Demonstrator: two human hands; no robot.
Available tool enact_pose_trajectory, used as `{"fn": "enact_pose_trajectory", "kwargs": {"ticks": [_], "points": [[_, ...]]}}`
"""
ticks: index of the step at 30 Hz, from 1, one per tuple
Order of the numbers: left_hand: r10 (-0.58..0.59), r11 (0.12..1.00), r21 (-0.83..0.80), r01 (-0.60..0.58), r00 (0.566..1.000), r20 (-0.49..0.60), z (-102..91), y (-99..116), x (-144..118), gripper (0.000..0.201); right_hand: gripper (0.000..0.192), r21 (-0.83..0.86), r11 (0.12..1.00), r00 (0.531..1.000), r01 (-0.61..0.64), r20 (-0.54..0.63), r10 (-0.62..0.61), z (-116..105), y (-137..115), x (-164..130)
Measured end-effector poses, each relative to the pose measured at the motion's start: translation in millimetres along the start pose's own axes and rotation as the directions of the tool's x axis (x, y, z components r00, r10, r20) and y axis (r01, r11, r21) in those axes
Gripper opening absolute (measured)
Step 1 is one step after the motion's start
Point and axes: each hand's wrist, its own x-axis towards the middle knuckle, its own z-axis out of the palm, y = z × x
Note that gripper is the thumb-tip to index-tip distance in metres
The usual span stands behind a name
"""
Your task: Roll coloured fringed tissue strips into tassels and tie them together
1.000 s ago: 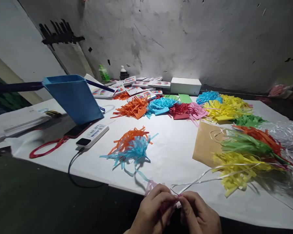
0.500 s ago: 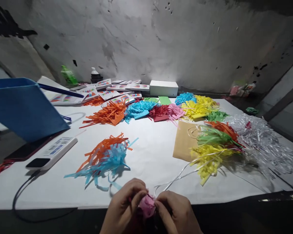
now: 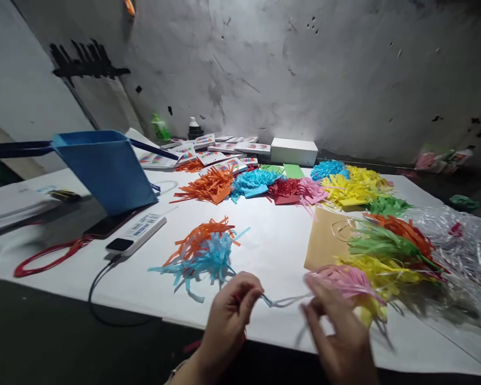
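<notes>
My left hand (image 3: 231,313) pinches the end of a thin silver ribbon (image 3: 285,301) at the near edge of the white table sheet (image 3: 272,240). My right hand (image 3: 336,334), blurred by motion, holds a pink fringed paper tassel (image 3: 342,280) whose strands fan out to the right; the ribbon runs from it to my left hand. An orange and light-blue fringe bundle (image 3: 202,251) lies just beyond my left hand. A pile of green, orange and yellow fringes (image 3: 388,246) sits on a brown envelope (image 3: 324,240) beside my right hand.
A blue bag (image 3: 104,168) stands at the left, with a phone, a white power bank (image 3: 136,233), a black cable and a red cord near it. Coloured fringe piles (image 3: 288,184), booklets and a white box (image 3: 293,151) line the back. Silver shred (image 3: 460,246) heaps at the right.
My hands were pressed together on the pink paper at the table edge. They have drawn apart: the right hand carried the pink tassel up and right, the ribbon stretched between them.
</notes>
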Motion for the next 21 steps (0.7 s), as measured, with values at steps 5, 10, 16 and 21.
{"fn": "enact_pose_trajectory", "kwargs": {"ticks": [5,10,16,21], "points": [[0.027,0.999,-0.039,-0.021,0.986,0.166,11.6,-1.7,-5.1,0.027,0.022,0.409,0.904,0.982,-0.127,0.178,0.057,41.0,-40.2,-9.0],[-0.136,0.991,0.023,0.134,0.959,0.247,3.7,-8.0,-6.2,0.018,0.017,0.462,0.844,0.962,-0.272,0.140,0.234,37.4,-32.3,-13.5],[-0.080,0.996,0.072,0.055,0.899,0.430,8.1,2.8,-11.5,0.026,0.022,0.536,0.792,0.954,-0.293,0.224,0.201,40.0,-44.5,-11.6],[-0.258,0.935,-0.075,0.345,0.811,0.525,-2.4,6.3,-9.3,0.026,0.020,0.546,0.693,0.882,-0.470,0.305,0.358,36.5,-42.0,-8.9]]}}
